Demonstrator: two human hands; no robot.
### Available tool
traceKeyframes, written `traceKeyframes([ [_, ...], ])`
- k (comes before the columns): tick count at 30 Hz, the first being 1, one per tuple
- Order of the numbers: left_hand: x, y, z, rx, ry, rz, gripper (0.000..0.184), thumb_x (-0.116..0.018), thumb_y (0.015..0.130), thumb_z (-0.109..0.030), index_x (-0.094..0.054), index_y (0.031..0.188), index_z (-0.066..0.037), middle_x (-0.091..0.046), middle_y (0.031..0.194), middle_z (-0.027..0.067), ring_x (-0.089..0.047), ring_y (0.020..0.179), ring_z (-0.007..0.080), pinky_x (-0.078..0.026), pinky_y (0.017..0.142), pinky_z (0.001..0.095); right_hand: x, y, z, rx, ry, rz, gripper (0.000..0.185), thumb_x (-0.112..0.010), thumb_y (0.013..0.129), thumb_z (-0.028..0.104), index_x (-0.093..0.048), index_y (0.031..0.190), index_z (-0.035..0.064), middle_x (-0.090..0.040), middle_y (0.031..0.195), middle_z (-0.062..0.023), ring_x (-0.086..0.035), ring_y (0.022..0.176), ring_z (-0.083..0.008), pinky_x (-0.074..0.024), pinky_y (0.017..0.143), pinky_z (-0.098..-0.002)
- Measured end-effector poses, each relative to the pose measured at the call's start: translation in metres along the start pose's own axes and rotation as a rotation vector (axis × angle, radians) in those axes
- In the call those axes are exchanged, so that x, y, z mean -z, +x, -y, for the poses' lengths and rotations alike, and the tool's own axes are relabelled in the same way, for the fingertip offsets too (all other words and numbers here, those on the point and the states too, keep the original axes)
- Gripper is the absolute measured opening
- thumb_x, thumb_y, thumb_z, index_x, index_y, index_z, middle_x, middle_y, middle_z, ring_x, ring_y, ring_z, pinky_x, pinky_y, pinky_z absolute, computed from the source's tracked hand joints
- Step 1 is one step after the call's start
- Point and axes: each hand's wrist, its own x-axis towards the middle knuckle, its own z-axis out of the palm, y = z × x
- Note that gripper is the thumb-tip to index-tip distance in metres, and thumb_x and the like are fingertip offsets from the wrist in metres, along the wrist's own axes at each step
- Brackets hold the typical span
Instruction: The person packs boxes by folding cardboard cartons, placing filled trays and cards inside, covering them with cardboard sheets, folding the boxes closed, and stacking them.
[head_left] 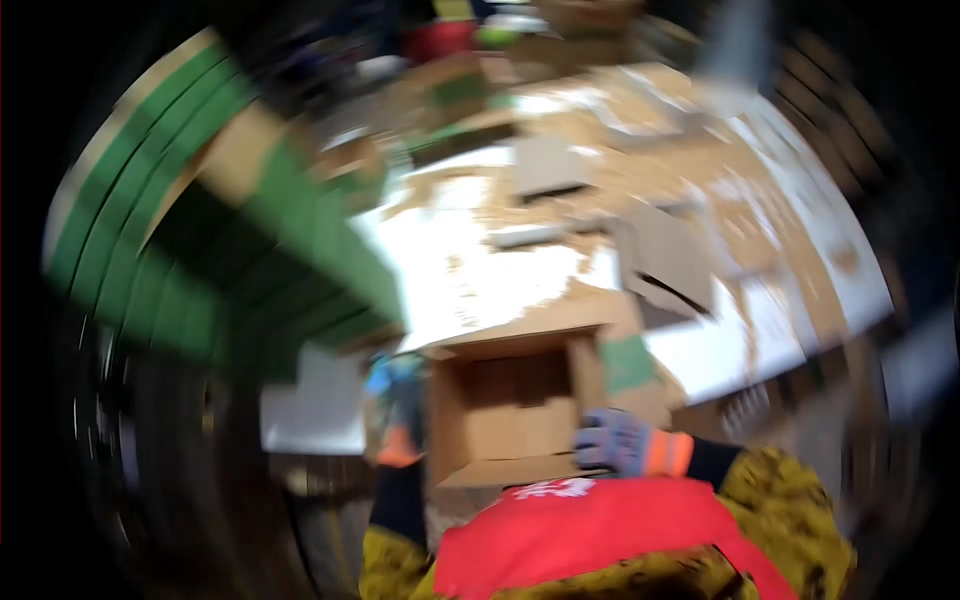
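Observation:
An open cardboard box [515, 415] stands upright right in front of my body, its inside bare brown. My right hand [612, 442], in a grey glove with an orange cuff, has its fingers curled over the box's near right edge. Along the outer left side of the box is my left hand [402, 405], gloved too and smeared by motion. A bright blue patch shows at its fingers; I cannot make out whether it is glove or a held thing.
Green-and-brown cartons [290, 230] are stacked at the left. Ahead, a table [430, 290] with a white and tan surface carries a grey-brown flat piece [665, 255] and a smaller grey block [548, 165]. More boxes [455, 95] stand at the back.

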Motion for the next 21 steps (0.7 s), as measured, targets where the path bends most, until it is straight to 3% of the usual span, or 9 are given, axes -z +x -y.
traceKeyframes([
  [1, 0.000, 0.008, 0.004, -0.083, 0.146, 0.100, 0.033, -0.041, 0.097, -0.022, -0.052, 0.121, -0.001, -0.054, 0.118, 0.0120, -0.050, 0.108, 0.0219, -0.040, 0.093, 0.0316, -0.017, -0.001, 0.005, 0.056, 0.122, -0.437, 0.029, -0.059, 0.080, 0.037, -0.060, 0.101, 0.0169, -0.056, 0.117, -0.0062, -0.049, 0.096, -0.0283, -0.0426, 0.083, -0.0395],
  [4, 0.001, 0.009, 0.043, -0.183, 0.525, 0.361, 0.037, -0.041, 0.097, -0.018, -0.046, 0.130, -0.002, -0.047, 0.130, 0.0157, -0.044, 0.120, 0.0281, -0.035, 0.101, 0.0346, -0.031, -0.016, 0.011, 0.055, 0.877, -0.756, 0.064, -0.070, 0.081, 0.026, -0.041, 0.137, 0.0112, -0.032, 0.145, -0.0146, -0.033, 0.131, -0.0329, -0.0310, 0.106, -0.0423],
  [6, 0.014, 0.000, 0.078, -0.263, 0.520, 0.468, 0.046, -0.044, 0.094, -0.012, -0.036, 0.138, -0.006, -0.036, 0.141, 0.0200, -0.039, 0.124, 0.0388, -0.032, 0.106, 0.0413, -0.057, -0.055, -0.018, -0.395, 0.742, -1.207, 0.064, -0.067, 0.083, 0.021, -0.038, 0.137, 0.0034, -0.039, 0.140, -0.0171, -0.036, 0.131, -0.0296, -0.0292, 0.107, -0.0390],
  [7, 0.015, -0.004, 0.060, -0.222, 0.688, 0.471, 0.044, -0.044, 0.094, -0.014, -0.038, 0.137, -0.006, -0.036, 0.141, 0.0190, -0.040, 0.124, 0.0357, -0.033, 0.105, 0.0400, -0.070, -0.094, -0.039, -0.815, 0.625, -1.371, 0.063, -0.066, 0.084, 0.018, -0.037, 0.136, 0.0017, -0.044, 0.135, -0.0168, -0.041, 0.126, -0.0278, -0.0334, 0.104, -0.0372],
  [9, 0.013, -0.013, 0.059, 0.075, 0.459, 0.388, 0.042, -0.044, 0.096, -0.017, -0.039, 0.136, -0.005, -0.038, 0.139, 0.0171, -0.042, 0.122, 0.0302, -0.035, 0.103, 0.0376, -0.157, -0.198, -0.145, -1.291, 0.484, -1.755, 0.057, -0.060, 0.088, 0.012, -0.034, 0.137, -0.0002, -0.044, 0.134, -0.0147, -0.042, 0.122, -0.0234, -0.0369, 0.100, -0.0346],
  [10, 0.017, -0.011, 0.073, 0.336, 0.066, 0.349, 0.041, -0.044, 0.096, -0.019, -0.040, 0.135, -0.005, -0.040, 0.137, 0.0162, -0.043, 0.121, 0.0279, -0.036, 0.102, 0.0363, -0.175, -0.259, -0.187, -1.424, 0.455, -2.012, 0.056, -0.057, 0.090, 0.013, -0.033, 0.138, -0.0006, -0.041, 0.136, -0.0138, -0.040, 0.122, -0.0223, -0.0351, 0.101, -0.0332],
  [11, 0.020, -0.010, 0.088, 0.578, -0.321, 0.218, 0.041, -0.043, 0.097, -0.020, -0.041, 0.134, -0.005, -0.042, 0.136, 0.0154, -0.045, 0.120, 0.0256, -0.037, 0.101, 0.0351, -0.195, -0.317, -0.225, -1.480, 0.413, -2.241, 0.054, -0.055, 0.092, 0.014, -0.031, 0.139, -0.0011, -0.038, 0.139, -0.0130, -0.039, 0.122, -0.0213, -0.0334, 0.102, -0.0318],
  [12, 0.015, -0.010, 0.081, 0.597, -0.277, 0.195, 0.041, -0.043, 0.097, -0.020, -0.041, 0.134, -0.005, -0.043, 0.135, 0.0150, -0.045, 0.119, 0.0251, -0.037, 0.100, 0.0347, -0.215, -0.371, -0.259, -1.436, 0.387, -2.461, 0.053, -0.052, 0.094, 0.015, -0.030, 0.140, -0.0015, -0.035, 0.141, -0.0121, -0.037, 0.122, -0.0202, -0.0317, 0.104, -0.0304],
  [21, -0.009, -0.006, 0.031, 0.387, 0.311, 0.404, 0.039, -0.041, 0.098, -0.023, -0.043, 0.132, -0.005, -0.050, 0.128, 0.0118, -0.049, 0.114, 0.0211, -0.038, 0.099, 0.0315, -0.190, -0.458, -0.303, -1.230, 0.551, -2.609, 0.093, -0.076, 0.076, 0.024, -0.017, 0.146, 0.0069, -0.026, 0.148, -0.0121, -0.031, 0.132, -0.0260, -0.0271, 0.106, -0.0399],
])
